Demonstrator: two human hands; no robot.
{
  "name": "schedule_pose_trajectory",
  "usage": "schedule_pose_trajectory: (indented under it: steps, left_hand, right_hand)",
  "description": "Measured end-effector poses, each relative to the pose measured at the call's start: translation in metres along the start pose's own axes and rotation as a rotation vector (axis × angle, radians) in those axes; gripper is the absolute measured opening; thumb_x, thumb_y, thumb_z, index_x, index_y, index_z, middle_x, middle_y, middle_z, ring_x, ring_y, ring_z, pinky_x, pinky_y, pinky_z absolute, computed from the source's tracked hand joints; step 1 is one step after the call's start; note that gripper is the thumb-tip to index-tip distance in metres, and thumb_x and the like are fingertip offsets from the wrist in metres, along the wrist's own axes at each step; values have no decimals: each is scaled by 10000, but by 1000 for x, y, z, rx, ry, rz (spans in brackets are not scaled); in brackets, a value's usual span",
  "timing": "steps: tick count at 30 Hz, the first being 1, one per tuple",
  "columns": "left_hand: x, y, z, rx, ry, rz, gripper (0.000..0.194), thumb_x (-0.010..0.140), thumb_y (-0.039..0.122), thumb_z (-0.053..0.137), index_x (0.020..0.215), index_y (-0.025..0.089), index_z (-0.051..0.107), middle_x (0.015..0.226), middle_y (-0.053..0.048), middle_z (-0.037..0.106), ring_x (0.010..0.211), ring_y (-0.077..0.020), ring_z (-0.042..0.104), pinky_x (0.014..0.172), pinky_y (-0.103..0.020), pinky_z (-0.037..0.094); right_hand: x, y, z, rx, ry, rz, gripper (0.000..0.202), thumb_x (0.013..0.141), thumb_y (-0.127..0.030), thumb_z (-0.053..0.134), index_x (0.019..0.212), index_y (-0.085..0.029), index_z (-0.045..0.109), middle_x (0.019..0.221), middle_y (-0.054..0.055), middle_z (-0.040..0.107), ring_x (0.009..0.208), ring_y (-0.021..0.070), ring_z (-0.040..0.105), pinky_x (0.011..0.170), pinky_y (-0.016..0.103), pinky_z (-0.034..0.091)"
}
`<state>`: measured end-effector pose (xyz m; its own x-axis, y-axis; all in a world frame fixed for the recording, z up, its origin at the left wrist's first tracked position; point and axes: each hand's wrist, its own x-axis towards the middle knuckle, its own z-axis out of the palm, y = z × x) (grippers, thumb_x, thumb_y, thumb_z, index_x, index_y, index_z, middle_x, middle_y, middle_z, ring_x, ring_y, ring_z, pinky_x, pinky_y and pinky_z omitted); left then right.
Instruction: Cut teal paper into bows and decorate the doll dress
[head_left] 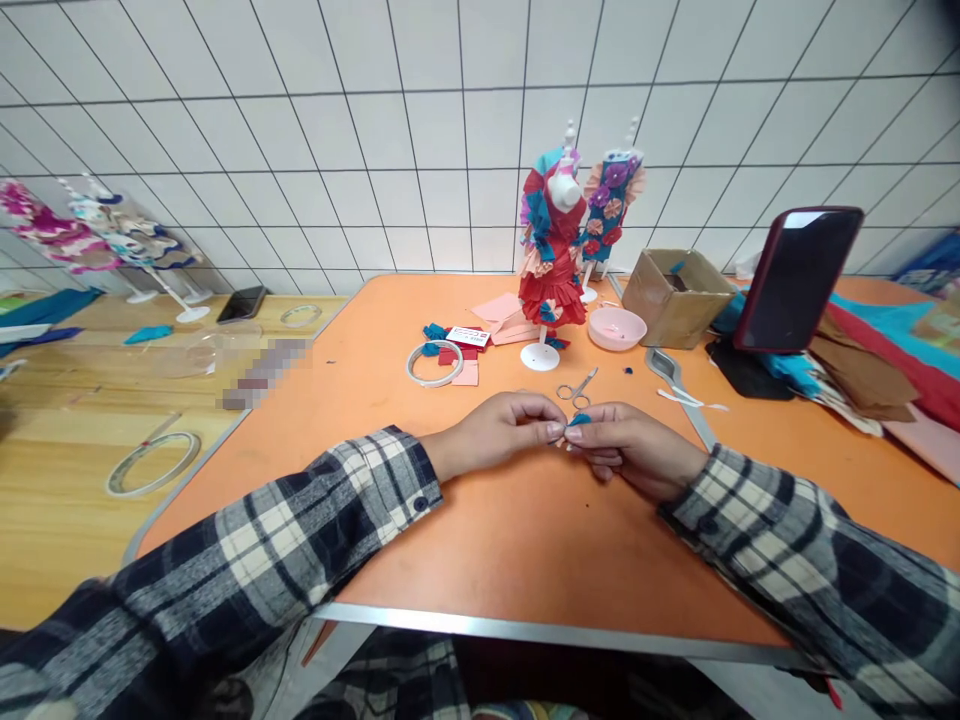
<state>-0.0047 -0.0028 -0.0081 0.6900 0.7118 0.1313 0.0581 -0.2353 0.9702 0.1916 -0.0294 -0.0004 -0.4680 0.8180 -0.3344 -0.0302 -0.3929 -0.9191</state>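
Observation:
My left hand point(517, 432) and my right hand point(630, 445) meet above the orange table, fingertips pinched together. Between them is a small piece of teal crepe paper point(579, 421) with a bit of peach paper under it, mostly hidden by the fingers. Both hands are closed on this piece. Just beyond the fingers lie small scissors point(576, 390). Behind them stands a white mini dress form wearing a red crepe-paper dress point(553, 285) with teal and peach flowers. A second form in a teal dress point(606, 215) with purple and peach flowers is close behind it.
A roll of double-sided tape point(409, 372) sits by paper scraps point(463, 372). Around the right are a pink bowl point(617, 328), a cardboard box point(637, 290), a phone on a stand point(799, 280) and paper sheets point(862, 370). More dress forms point(171, 290) stand on the wooden table point(60, 540).

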Motion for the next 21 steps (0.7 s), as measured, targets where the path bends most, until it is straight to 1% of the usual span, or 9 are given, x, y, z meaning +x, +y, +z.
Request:
schedule_pose_trajectory:
  steps: [3, 6, 9, 12, 14, 18, 21]
  left_hand:
    - [0, -3, -1, -112, 31, -67, 348, 769, 480, 699, 833, 139, 667, 795, -21, 644, 765, -138, 572, 755, -256, 438]
    - [-1, -2, -3, -150, 16, -123, 350, 727, 469, 737, 797, 132, 673, 752, -16, 646, 725, -132, 570, 728, -252, 435]
    - [-3, -1, -4, -158, 5, -146, 340, 706, 456, 752, 772, 132, 671, 723, -9, 640, 703, -130, 564, 712, -253, 431]
    - [-4, 2, -3, -154, 40, -143, 316, 720, 431, 741, 759, 129, 658, 721, -6, 628, 695, -125, 551, 701, -249, 416]
    - [-5, 3, -2, -166, 83, -129, 304, 724, 417, 735, 752, 127, 648, 724, -6, 618, 692, -125, 543, 695, -249, 406]
    - [-6, 7, -1, -123, 169, -80, 277, 750, 397, 706, 778, 127, 654, 735, -6, 610, 704, -131, 537, 709, -255, 407]
    - [-6, 9, -3, -54, 232, -51, 248, 782, 378, 675, 793, 133, 644, 743, 1, 602, 722, -132, 537, 727, -257, 412]
  right_hand:
    - [1, 2, 2, -41, 40, -31, 321, 604, -400, 808, 634, -131, 636, 475, -73, 416, 405, 36, 301, 350, 165, 344]
    - [3, 6, 5, -127, 62, -75, 336, 614, -418, 799, 653, -129, 634, 548, -46, 485, 439, 49, 381, 353, 166, 359]
    - [6, 10, 7, -183, 75, -95, 335, 648, -431, 775, 662, -132, 624, 561, -47, 482, 441, 51, 397, 346, 162, 350]
    - [8, 11, 8, -182, 68, -96, 340, 664, -437, 769, 666, -134, 615, 550, -56, 459, 429, 44, 373, 339, 154, 340]
    - [9, 11, 8, -179, 67, -113, 350, 667, -452, 769, 697, -136, 621, 578, -53, 465, 448, 47, 379, 340, 149, 348]
    - [9, 9, 6, -285, 133, -188, 377, 713, -502, 722, 784, -138, 657, 664, -21, 510, 504, 63, 421, 349, 152, 386]
    - [9, 7, 2, -323, 145, -213, 402, 741, -526, 684, 834, -136, 674, 696, -9, 510, 529, 76, 431, 354, 166, 426]
